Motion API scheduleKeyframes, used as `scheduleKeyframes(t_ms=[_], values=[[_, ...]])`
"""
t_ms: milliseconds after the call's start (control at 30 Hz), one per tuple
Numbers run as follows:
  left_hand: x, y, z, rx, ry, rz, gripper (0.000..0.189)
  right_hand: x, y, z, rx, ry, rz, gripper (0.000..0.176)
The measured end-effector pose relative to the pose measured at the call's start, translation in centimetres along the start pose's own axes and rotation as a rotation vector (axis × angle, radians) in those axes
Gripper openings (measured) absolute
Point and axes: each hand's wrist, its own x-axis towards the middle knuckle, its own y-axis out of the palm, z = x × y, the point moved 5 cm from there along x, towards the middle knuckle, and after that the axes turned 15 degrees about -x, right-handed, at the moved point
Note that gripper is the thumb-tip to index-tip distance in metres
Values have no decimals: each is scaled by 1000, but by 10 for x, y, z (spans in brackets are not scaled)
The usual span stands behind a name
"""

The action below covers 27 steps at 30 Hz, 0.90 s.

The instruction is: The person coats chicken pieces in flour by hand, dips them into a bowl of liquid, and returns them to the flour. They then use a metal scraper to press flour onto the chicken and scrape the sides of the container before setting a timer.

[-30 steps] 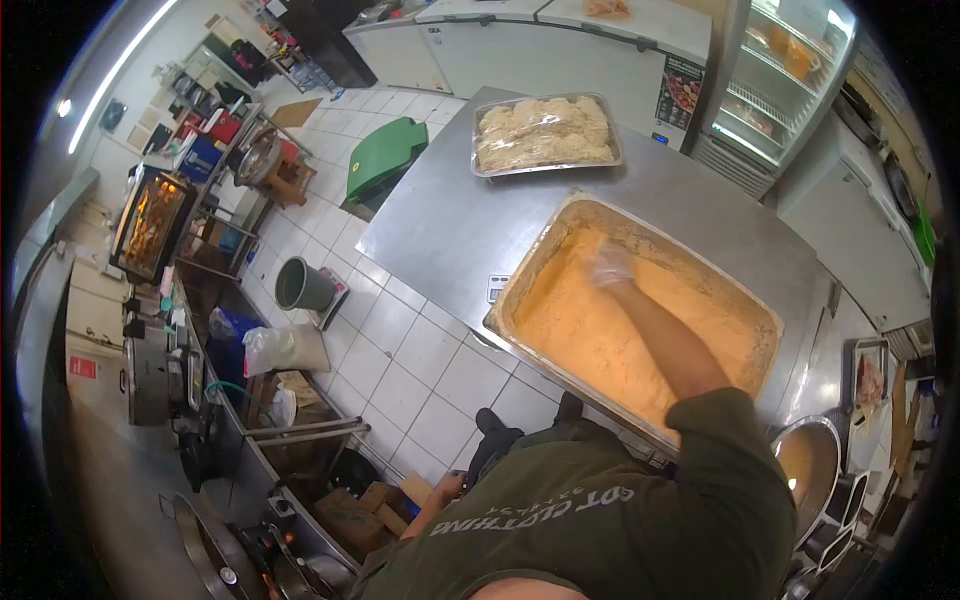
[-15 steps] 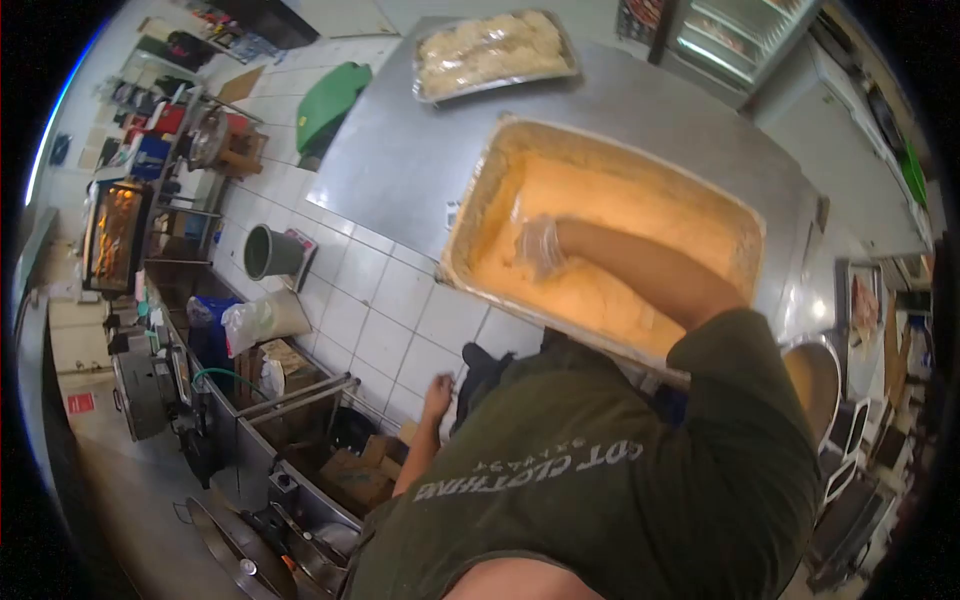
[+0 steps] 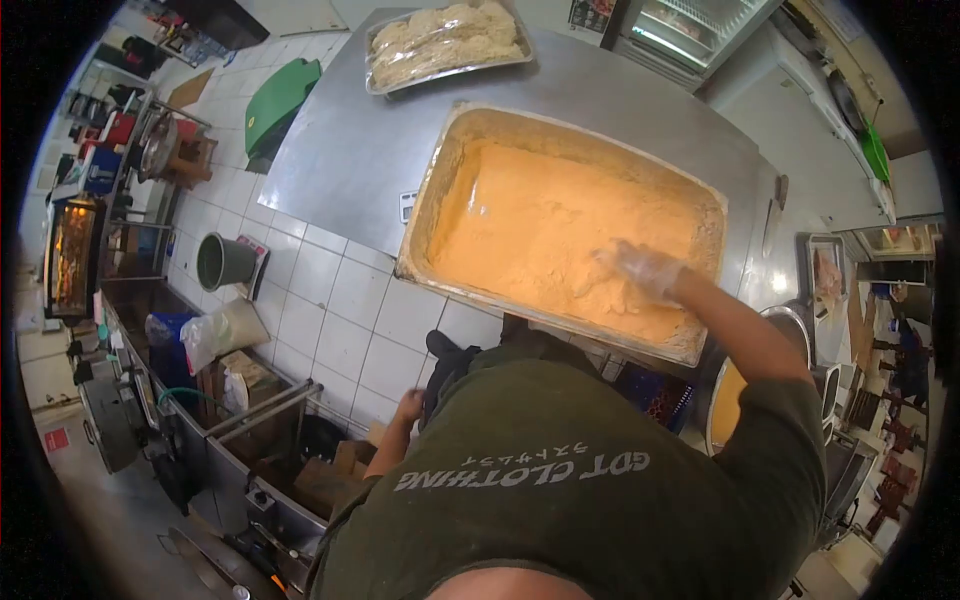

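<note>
A gloved right hand (image 3: pixel 640 268) is seen pressed into an orange floury mixture (image 3: pixel 530 220) at the near right corner of a large foil tray (image 3: pixel 437 175). The tray is set on a steel desk (image 3: pixel 345 170). Its long axis runs from that corner away to the left, so most of the mixture lies to the left of the hand and beyond it. The right arm is stretched forward from the shoulder, slightly bent, with the wrist lowered over the near rim and the fingers pointed left across the surface. Whether those fingers are closed on a handful cannot be told, as glove and mixture are blurred together.

The left hand (image 3: pixel 408 405) is held well apart from the tray, hanging low at the person's side over the tiled floor (image 3: pixel 330 310). It appears slack and empty. The right hand is thus far the nearer to the mixture.

A second tray (image 3: pixel 450 77) of pale coated pieces is set at the far end of the desk, well beyond the right hand and to its left. A green bin (image 3: pixel 280 100) is placed on the floor, off the desk's left edge.
</note>
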Motion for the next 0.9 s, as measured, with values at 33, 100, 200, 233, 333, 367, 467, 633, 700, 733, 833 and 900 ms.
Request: scheduleKeyframes(t_ms=[33,100,200,233,333,367,467,633,700,733,833,900], values=[[-6,-2,7,110,-13,49,38,27,38,-11,28,60,48,56],[-21,-7,1,43,-152,73,37,45,47,-15,35,62,77,51],[-29,-12,-22,-195,-316,-25,35,59,-2,21,99,32,94,44],[-27,-11,-29,-326,-384,-107,35,66,-15,20,200,117,136,42],[-11,-13,-46,-387,-300,-133,34,86,-48,26,109,263,5,38],[-6,-12,-52,-390,-261,-126,34,92,-59,27,15,293,-86,37],[10,-17,-78,-366,-156,-98,34,123,-33,-28,134,625,-540,38],[7,-11,-90,-429,-100,-115,33,93,-43,-36,-4,622,-189,51],[-5,-9,-69,-459,-159,-145,33,133,13,-55,65,390,-251,56],[-5,-6,-53,-446,-206,-143,33,163,50,-65,129,264,-309,59],[-13,4,3,-426,-362,-82,34,144,-5,-2,346,301,-64,61],[-15,5,14,-420,-415,-61,34,106,-57,33,474,401,15,60]])
